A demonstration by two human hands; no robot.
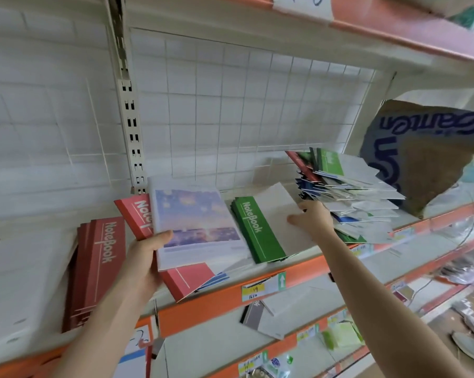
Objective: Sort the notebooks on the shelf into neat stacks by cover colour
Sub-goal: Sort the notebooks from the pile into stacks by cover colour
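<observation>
1. Shop shelving fills the view: a white wire grid back panel [230,118] behind a shelf [216,304] with an orange front edge carrying price tags [263,289].
2. We see the left hand [140,263] at the shelf front, curled round a small handful of books, thumb on top. The top one is the scenic notebook [197,225] with a sky-and-lights cover, and a red notebook [186,279] lies directly under it.
3. Thin blue edges [214,279] stick out below the red one. We cannot tell whether they are in the grip or lying on the shelf.
4. The handful is tilted and overhangs the shelf edge.
5. The right hand [312,216] reaches further in, fingers and thumb stretched out on the pale cover of the top book of the green stack [260,230]. It touches the cover and grips nothing that we can see.
6. The green stack lies flat just right of the scenic notebook, spines aligned.
7. A dark red stack [99,268] sits at the left, tidy, beside a white block [20,282].
8. A messy pile [347,192] of mixed red, blue, green and pale notebooks sits just right of the right hand, fanned and leaning.
9. A torn cardboard box [421,159] with blue lettering stands behind that pile.
10. On the lower shelf one grey-and-white notebook [271,315] lies askew.
</observation>
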